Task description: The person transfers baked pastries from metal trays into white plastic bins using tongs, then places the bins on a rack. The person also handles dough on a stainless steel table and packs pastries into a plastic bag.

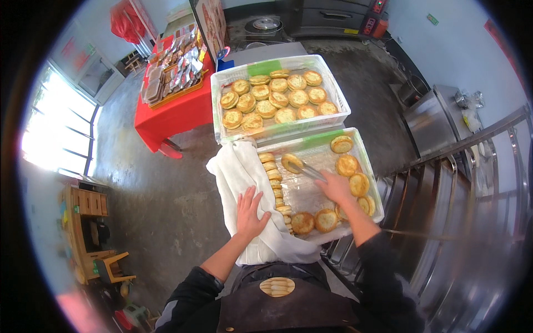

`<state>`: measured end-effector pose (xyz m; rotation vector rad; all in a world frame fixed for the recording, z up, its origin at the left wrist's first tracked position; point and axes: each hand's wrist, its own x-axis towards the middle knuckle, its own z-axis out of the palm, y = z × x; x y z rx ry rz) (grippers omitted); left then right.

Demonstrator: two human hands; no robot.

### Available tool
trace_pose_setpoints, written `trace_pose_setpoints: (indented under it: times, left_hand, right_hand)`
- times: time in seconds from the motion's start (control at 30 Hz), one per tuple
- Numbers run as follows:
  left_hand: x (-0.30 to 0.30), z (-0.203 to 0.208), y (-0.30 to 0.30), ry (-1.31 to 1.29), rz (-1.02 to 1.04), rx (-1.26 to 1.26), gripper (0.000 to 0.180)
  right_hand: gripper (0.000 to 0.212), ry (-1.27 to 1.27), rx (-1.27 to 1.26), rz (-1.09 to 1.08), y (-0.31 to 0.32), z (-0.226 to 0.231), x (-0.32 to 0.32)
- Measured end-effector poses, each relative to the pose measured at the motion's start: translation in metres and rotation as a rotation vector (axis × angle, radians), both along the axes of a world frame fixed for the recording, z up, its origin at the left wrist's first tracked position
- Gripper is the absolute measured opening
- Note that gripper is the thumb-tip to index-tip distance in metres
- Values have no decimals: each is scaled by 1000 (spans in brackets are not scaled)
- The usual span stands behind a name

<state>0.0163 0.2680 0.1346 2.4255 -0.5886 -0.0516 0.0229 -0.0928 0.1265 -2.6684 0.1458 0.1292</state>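
Note:
My right hand (335,187) is closed around metal tongs (312,172). At their tips is a round, golden-brown flatbread (291,162), above the near white crate (365,161). My left hand (251,213) lies flat with fingers spread on a white cloth (230,172) draped over that crate's left side. Beside the cloth, a row of flatbreads (276,183) stands on edge. More flatbreads (347,165) lie flat along the crate's right and near sides, some partly hidden by my right forearm. Clear plastic lines the middle of the crate.
A second white crate (215,105) full of flatbreads stands beyond. At the far left, packaged goods (183,64) cover a table with a red cloth (166,123). Metal racks (438,205) stand close on my right. A wooden desk (83,222) and stool (115,267) are at left.

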Motion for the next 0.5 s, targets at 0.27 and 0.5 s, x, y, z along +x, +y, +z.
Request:
trace_pose_setpoints:
  times: [0.27,0.5]
  left_hand:
    - [23,38,-37,13,-200,-57,63]
    - [82,11,-129,236,-287,43,60]
  right_hand:
    - [50,-30,-413,556,-31,61,124]
    - [56,-113,-404,559,-93,109,100]
